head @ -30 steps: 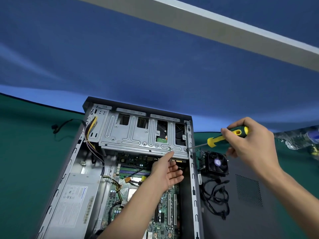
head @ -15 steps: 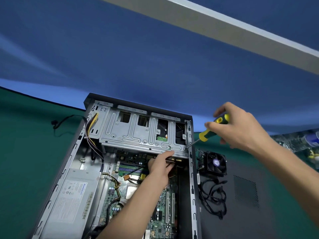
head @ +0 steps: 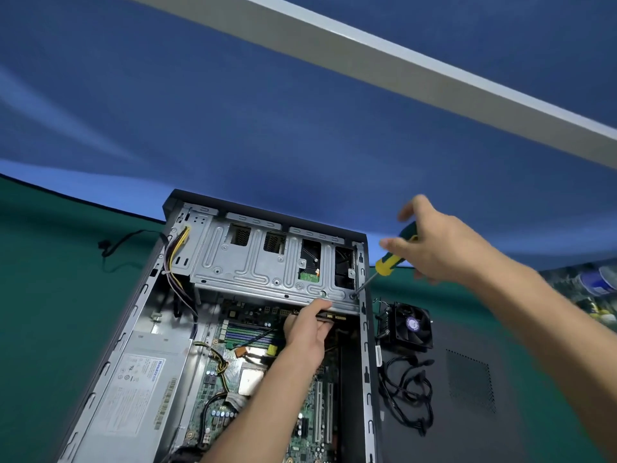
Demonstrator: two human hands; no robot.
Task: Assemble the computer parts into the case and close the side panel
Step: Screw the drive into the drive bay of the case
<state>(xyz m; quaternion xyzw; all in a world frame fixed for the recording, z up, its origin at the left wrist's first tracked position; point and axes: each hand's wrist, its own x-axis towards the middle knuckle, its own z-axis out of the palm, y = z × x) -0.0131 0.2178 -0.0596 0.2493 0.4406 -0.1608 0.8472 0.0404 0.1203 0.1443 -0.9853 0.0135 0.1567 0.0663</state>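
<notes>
Drive cage [head: 267,272] is being steadied from below by the left hand [head: 307,329], fingers gripping its front edge. Right hand [head: 437,248] is clasping the screwdriver [head: 389,262], its tip sitting at the cage's right corner screw [head: 353,295], probably to fix the cage.

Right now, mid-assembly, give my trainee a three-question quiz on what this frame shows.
1. True or false: the right hand holds the screwdriver.
2. Where does the screwdriver tip sit? A) on the fan B) at the drive cage's front right corner C) on the power supply
3. Fill in: the fan lies ___ the case, on its right side.

Key: 1 true; 2 B; 3 outside. The left hand grips the cage's lower edge.
</notes>
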